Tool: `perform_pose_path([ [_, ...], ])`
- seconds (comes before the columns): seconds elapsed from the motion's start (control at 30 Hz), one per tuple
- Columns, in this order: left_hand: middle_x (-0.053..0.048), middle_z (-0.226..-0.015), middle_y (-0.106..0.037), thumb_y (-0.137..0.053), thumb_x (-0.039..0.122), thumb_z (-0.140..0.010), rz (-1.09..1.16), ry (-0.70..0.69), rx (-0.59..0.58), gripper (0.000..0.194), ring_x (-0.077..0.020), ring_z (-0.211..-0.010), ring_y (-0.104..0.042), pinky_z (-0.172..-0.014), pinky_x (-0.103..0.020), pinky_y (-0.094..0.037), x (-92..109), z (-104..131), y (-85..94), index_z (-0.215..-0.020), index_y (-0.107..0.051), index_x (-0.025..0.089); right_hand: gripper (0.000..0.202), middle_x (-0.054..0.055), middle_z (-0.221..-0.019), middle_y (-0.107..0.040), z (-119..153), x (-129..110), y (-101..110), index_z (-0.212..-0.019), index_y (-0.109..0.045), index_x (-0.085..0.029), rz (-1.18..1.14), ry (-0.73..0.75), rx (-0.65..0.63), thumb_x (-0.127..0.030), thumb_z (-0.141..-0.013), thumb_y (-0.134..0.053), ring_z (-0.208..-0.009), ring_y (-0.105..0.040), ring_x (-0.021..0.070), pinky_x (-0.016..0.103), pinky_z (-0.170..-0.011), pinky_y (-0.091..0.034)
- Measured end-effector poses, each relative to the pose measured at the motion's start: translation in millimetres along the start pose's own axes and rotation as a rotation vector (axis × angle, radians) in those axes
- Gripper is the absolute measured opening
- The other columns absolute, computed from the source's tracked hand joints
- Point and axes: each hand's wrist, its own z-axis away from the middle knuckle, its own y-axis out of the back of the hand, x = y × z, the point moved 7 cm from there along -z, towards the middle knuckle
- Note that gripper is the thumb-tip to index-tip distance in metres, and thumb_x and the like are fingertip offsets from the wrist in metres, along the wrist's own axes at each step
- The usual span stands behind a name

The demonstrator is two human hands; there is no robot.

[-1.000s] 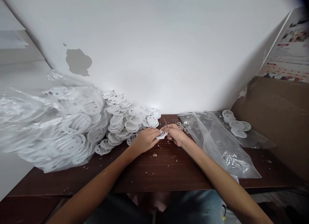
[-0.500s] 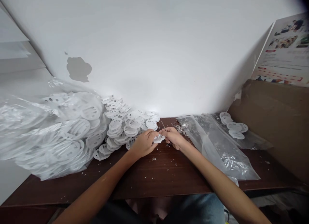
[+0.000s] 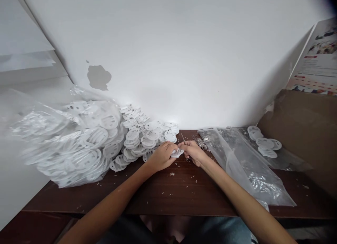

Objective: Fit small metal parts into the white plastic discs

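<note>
Far left: a clear plastic bag (image 3: 65, 142) bulging with white plastic discs, slumped on the dark wooden counter (image 3: 163, 195) against the white wall (image 3: 171, 54). Just right of it, a loose heap of discs (image 3: 147, 135), slotted and round, spilling toward the middle of the counter and reaching the far edge by the wall.

At the middle, close to the far side: left hand (image 3: 160, 156) curled, grip pressed together on the left edge of a small white disc (image 3: 177, 153) held just above the counter. Touching the same disc from the right, right hand (image 3: 193, 152), grip pinched around a thin metal pick (image 3: 182, 137) that pokes up and away from the fingers; tip end hidden behind the disc and the fingers. Hands nearly touching each other, with the heap of discs just beyond the left hand.

Beneath and near the hands: small pale scraps (image 3: 172, 174) scattered over the wood.

Right of the right hand: a small glittering pile of metal bits (image 3: 201, 143), then a flat clear bag (image 3: 244, 167) lying along the counter toward the near edge. Farther right, a few finished-looking discs (image 3: 265, 144) resting on another sheet of plastic. Far right: a brown cardboard box (image 3: 305, 131), with a printed poster (image 3: 316, 68) on the wall above it.
</note>
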Motion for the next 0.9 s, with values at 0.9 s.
perform_pose_path([
  [0.9, -0.01, -0.126, -0.075, -0.082, 0.02, -0.082, 1.657, 1.131, 0.337, 0.028, -0.019, -0.102, -0.074, -0.103, -0.033, -0.055, -12, 9, -42.7, -0.109, -0.076, 0.017, 0.023, -0.001, -0.072, -0.05, 9, -40, 3, -0.085, -0.066, -0.023, -0.745, 0.352, -0.023, -0.042, -0.099, -0.063, -0.068, -0.051, 0.0146, 0.032, -0.079, -0.053],
])
